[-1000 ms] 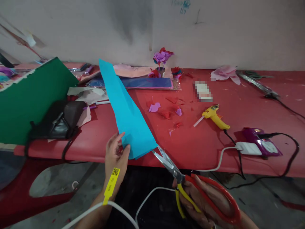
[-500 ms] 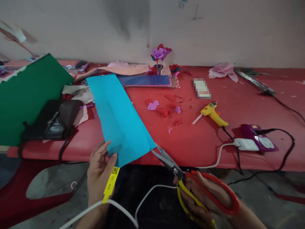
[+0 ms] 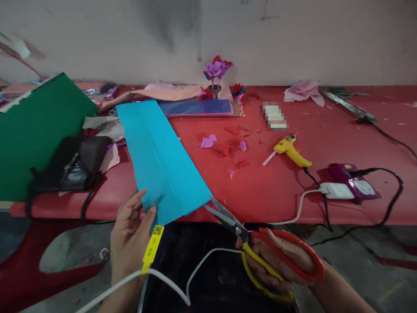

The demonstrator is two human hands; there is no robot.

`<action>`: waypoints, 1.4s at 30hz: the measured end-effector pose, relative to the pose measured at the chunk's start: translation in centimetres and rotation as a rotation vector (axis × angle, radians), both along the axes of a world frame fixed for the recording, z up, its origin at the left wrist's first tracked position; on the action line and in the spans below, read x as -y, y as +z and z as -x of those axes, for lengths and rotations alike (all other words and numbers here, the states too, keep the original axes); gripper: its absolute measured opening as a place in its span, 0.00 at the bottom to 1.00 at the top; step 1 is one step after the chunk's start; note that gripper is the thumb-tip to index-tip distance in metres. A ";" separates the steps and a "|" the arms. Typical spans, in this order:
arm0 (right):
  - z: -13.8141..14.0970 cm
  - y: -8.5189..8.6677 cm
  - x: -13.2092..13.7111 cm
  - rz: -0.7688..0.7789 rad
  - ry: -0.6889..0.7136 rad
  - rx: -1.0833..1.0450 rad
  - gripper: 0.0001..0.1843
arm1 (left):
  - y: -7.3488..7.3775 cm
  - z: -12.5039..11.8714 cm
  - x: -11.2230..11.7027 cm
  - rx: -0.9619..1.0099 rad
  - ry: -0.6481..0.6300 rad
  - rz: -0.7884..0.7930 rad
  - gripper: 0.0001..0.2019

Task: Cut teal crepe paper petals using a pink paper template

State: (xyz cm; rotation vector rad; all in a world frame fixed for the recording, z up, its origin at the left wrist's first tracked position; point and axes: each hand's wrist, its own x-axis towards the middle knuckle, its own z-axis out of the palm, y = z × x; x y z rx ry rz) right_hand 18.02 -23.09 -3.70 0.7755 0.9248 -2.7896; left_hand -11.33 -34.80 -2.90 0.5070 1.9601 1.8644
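Observation:
My left hand (image 3: pixel 132 234) pinches the near left corner of a folded sheet of blue paper (image 3: pixel 163 161), thumb on top. The sheet reaches back over the table edge, with a crease down its length. In my right hand (image 3: pixel 270 261) is a pair of scissors (image 3: pixel 239 230) with one red and one yellow handle. Its blades are slightly parted, and their tips sit at the sheet's near right corner. A white cable with a yellow tag (image 3: pixel 153 245) hangs in front of my left wrist.
On the red table (image 3: pixel 247 191) lie purple and red scraps (image 3: pixel 224 150), a yellow glue gun (image 3: pixel 291 152) and a purple power strip with a white plug (image 3: pixel 339 191). Paper flowers (image 3: pixel 217 69) stand at the back. A black bag (image 3: pixel 71 163) and green board (image 3: pixel 42 139) are left.
My left hand has shifted slightly left with the blue paper. The scissors remain at the same corner, their blades still a little apart. The view has tilted slightly.

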 end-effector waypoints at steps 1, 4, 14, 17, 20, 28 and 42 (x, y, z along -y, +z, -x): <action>0.2 0.0 -0.2 0.068 -0.019 -0.038 0.33 | 0.2 0.0 0.0 0.007 0.000 0.004 0.25; 0.8 -0.3 -0.5 0.200 -0.072 -0.133 0.30 | 0.6 0.0 0.2 0.034 0.019 0.022 0.25; 1.6 -1.0 1.4 0.344 -0.205 -0.154 0.33 | -1.2 1.0 2.1 -0.121 0.028 0.249 0.24; 1.5 -1.4 1.6 0.307 -0.214 -0.133 0.36 | -1.8 -0.1 2.1 -0.773 -0.008 0.380 0.17; 1.5 -1.5 1.6 0.297 -0.215 -0.121 0.37 | -1.6 -2.3 0.9 -1.187 -0.348 0.294 0.21; 1.5 -2.2 1.6 0.426 -0.244 -0.169 0.30 | -2.5 -3.2 -1.8 -1.310 -0.763 0.373 0.23; 1.7 -3.9 3.9 0.458 -0.333 -0.393 0.30 | -3.7 -2.5 -1.1 -1.310 -0.712 0.302 0.20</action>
